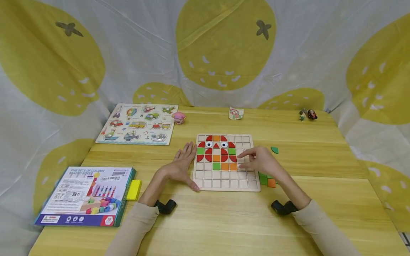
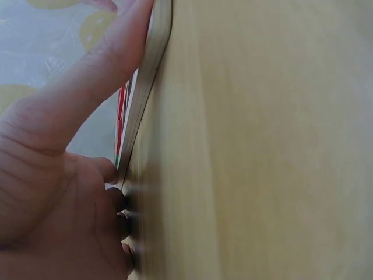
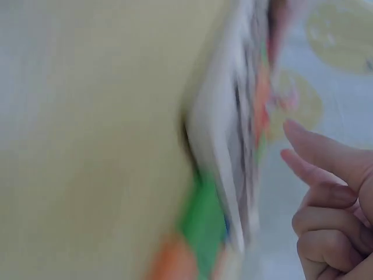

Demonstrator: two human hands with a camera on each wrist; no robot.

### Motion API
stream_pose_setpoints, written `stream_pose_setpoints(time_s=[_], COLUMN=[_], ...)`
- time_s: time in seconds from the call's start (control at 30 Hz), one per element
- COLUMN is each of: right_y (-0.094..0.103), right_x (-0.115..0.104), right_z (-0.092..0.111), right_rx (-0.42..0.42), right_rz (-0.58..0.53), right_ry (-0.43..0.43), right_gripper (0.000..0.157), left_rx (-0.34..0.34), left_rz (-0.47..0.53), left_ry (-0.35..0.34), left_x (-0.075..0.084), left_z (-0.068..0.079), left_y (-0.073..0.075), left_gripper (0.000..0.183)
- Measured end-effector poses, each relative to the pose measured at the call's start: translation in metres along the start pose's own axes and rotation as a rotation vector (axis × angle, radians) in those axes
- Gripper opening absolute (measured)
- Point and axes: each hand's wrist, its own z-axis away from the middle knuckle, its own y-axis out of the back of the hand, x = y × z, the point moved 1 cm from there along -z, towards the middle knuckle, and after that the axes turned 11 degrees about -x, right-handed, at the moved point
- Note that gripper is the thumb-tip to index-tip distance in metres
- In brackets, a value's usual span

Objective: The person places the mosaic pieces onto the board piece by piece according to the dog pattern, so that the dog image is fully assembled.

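Observation:
A wooden grid board (image 1: 225, 184) carries red quarter-circle tiles, green and orange squares and two white eye pieces, set out like a bird. Along its left edge lies my left hand (image 1: 180, 170), fingers spread, thumb at the near left corner; the left wrist view shows the thumb (image 2: 99, 81) against the board's side. Above the board's right part hovers my right hand (image 1: 261, 160). Its thumb and index finger stand apart with nothing between them, and the other fingers (image 3: 329, 227) are curled in. An orange square (image 1: 233, 166) sits just left of those fingertips.
Right of the board lie loose green tiles (image 1: 263, 179), an orange tile (image 1: 271, 183) and a green quarter-circle (image 1: 274, 150). A picture puzzle (image 1: 141, 119), pink figurine (image 1: 179, 117), boxed bead set (image 1: 86, 195) and yellow block (image 1: 133, 189) are leftward. A patterned card (image 1: 236, 113) and small figures (image 1: 312, 114) stand behind.

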Motion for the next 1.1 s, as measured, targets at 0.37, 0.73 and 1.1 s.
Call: stream_pose_setpoints(time_s=[0.37,0.73,1.1], right_y=[0.041,0.053,0.062], right_x=[0.061,0.087,0.093], right_z=[0.036,0.024,0.028], right_rx=[-0.033,-0.061,-0.091], right_rz=[-0.085,-0.199,-0.162], right_ry=[-0.054,-0.125,-0.061], right_gripper=[0.032,0.037,0.038], left_rx=[0.002,-0.004,0.007], left_rz=[0.017,-0.005,-0.006], left_ry=[0.009,-0.015,-0.009], left_x=[-0.001,0.0,-0.002], left_z=[0.006,0.001,0.002], left_y=[0.003,0.0,0.001], left_gripper=[0.153,0.151,0.152])
